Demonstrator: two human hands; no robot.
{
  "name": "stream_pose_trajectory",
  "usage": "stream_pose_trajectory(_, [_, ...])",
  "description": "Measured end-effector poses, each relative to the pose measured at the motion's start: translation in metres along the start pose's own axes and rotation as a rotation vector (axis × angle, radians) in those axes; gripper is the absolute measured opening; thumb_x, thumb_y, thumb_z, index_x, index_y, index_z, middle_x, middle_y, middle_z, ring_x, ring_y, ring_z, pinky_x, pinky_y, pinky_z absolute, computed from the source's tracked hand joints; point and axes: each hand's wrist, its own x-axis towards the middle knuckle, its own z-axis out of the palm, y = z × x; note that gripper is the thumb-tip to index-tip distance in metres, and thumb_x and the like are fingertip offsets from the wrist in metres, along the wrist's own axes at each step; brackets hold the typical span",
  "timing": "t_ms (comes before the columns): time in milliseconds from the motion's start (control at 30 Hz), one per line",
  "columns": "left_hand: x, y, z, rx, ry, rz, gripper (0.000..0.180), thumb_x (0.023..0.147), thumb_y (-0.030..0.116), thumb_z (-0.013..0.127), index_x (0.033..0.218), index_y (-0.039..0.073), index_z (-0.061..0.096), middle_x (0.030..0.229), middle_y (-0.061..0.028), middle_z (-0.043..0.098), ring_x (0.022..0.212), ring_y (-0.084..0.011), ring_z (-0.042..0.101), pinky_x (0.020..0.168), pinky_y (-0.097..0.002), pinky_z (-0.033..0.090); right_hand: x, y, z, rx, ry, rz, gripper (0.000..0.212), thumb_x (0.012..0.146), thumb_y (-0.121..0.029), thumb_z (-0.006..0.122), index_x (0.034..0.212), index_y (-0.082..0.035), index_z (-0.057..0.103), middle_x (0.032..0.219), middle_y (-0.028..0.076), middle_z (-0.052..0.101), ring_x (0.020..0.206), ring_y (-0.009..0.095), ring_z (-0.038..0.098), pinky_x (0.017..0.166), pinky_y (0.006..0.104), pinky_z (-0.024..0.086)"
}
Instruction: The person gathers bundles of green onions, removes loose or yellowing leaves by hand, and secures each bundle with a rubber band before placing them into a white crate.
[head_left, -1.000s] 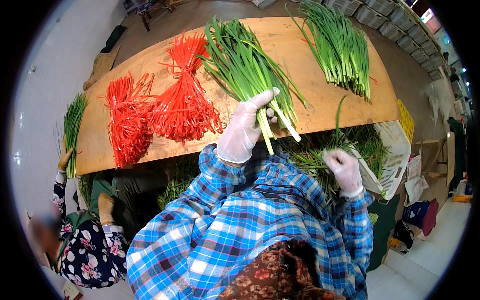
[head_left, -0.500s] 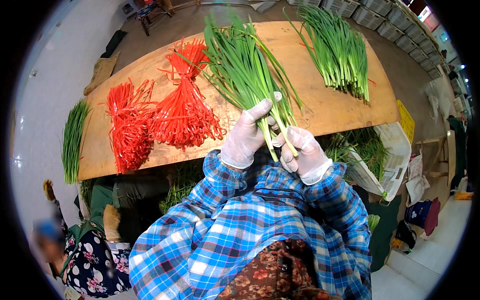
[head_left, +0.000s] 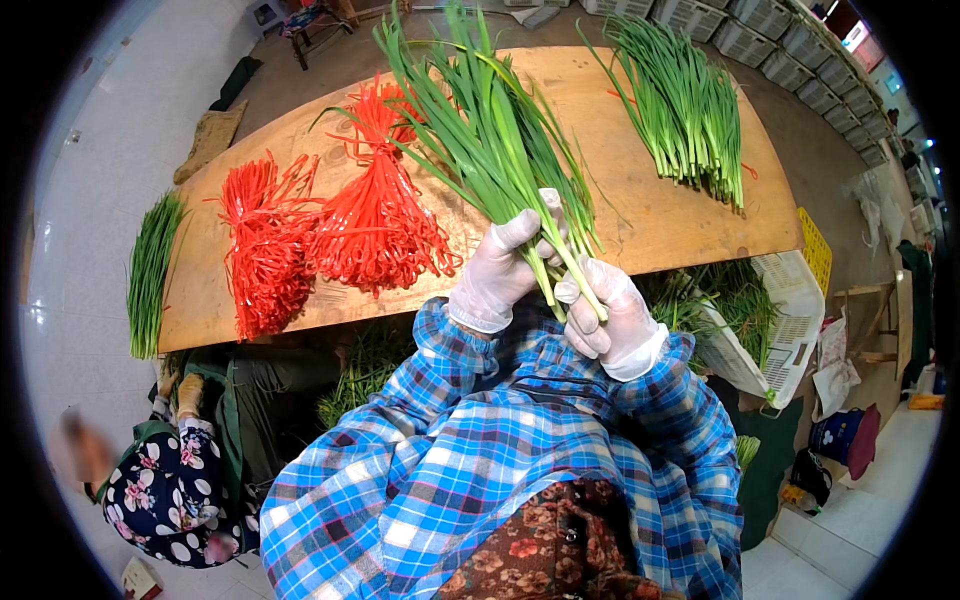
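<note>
In front of my chest, my left hand (head_left: 497, 268), in a thin whitish glove, is closed round a loose bunch of garlic chives (head_left: 495, 135). Their long green leaves fan out away from me over the table. My right hand (head_left: 615, 318), gloved the same way, pinches the pale stem ends just below the left hand. Two heaps of shiny red plastic ties, one on the left (head_left: 265, 250) and one gathered at its middle (head_left: 378, 225), lie on the wooden table (head_left: 690, 225) left of my hands. A neat pile of chives (head_left: 690, 120) rests at the far right.
More chives (head_left: 152, 275) lie over the table's left edge. Below the right edge stands a white plastic crate (head_left: 785, 335) of chives, beside a yellow crate (head_left: 815, 250). A co-worker in a flowered top (head_left: 165, 490) bends at the lower left. Grey crates (head_left: 790, 65) are stacked far right.
The co-worker at the lower left has leaned in, with gloved hands now by the table's left end. My hands keep their hold on the chives, whose leaf tips have swung slightly left.
</note>
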Motion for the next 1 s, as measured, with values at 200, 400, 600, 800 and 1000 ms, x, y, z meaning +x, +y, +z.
stream_pose_trajectory(200, [0.005, -0.002, -0.004, -0.07, -0.293, 0.007, 0.02, 0.081, 0.024, 0.063, 0.098, 0.014, 0.059, 0.073, 0.0026, 0.04, 0.058, -0.0074, 0.039, 0.058, -0.0247, 0.034, -0.008, 0.004, 0.0, -0.067, -0.012, 0.039, 0.032, 0.09, -0.034, 0.048, 0.082, -0.004, 0.056, 0.054, 0.002, 0.051, 0.034, 0.01, 0.041, 0.034, 0.0217, 0.033])
stream_pose_trajectory(400, [-0.001, -0.002, 0.007, -0.073, -0.081, 0.003, 0.059, 0.075, 0.04, 0.068, 0.115, 0.002, 0.048, 0.082, -0.0003, 0.051, 0.066, -0.0107, 0.046, 0.062, -0.0255, 0.041, -0.011, -0.009, 0.012, -0.396, 0.201, -0.011, 0.03, 0.09, -0.028, 0.05, 0.085, 0.001, 0.055, 0.057, 0.005, 0.055, 0.038, 0.012, 0.048, 0.037, 0.0225, 0.038])
stream_pose_trajectory(600, [-0.003, 0.004, 0.01, 0.044, 0.136, -0.077, 0.061, 0.077, 0.028, 0.069, 0.124, 0.0, 0.042, 0.086, 0.0003, 0.055, 0.072, -0.0085, 0.053, 0.064, -0.0212, 0.045, 0.002, 0.0, -0.013, -1.524, 0.462, -0.801, 0.014, 0.084, -0.015, 0.06, 0.076, -0.004, 0.057, 0.05, 0.011, 0.052, 0.043, 0.026, 0.054, 0.039, 0.0316, 0.041])
stream_pose_trajectory(800, [-0.004, 0.005, 0.01, 0.087, 0.264, -0.096, 0.046, 0.078, 0.013, 0.064, 0.119, 0.0, 0.048, 0.089, -0.0022, 0.059, 0.072, -0.0096, 0.054, 0.064, -0.0212, 0.045, -0.001, -0.007, -0.007, -1.114, 0.576, -0.648, 0.012, 0.084, -0.011, 0.059, 0.075, -0.002, 0.058, 0.053, 0.005, 0.054, 0.043, 0.012, 0.05, 0.04, 0.0232, 0.039])
stream_pose_trajectory(1000, [-0.011, 0.014, 0.003, -0.007, 0.289, -0.11, 0.051, 0.079, 0.006, 0.058, 0.126, 0.001, 0.039, 0.093, -0.0058, 0.06, 0.08, -0.0159, 0.06, 0.073, -0.0318, 0.052, -0.043, -0.018, -0.042, -0.963, 0.492, -0.277, 0.017, 0.081, -0.013, 0.062, 0.094, -0.002, 0.063, 0.06, 0.004, 0.058, 0.048, 0.009, 0.05, 0.045, 0.023, 0.042])
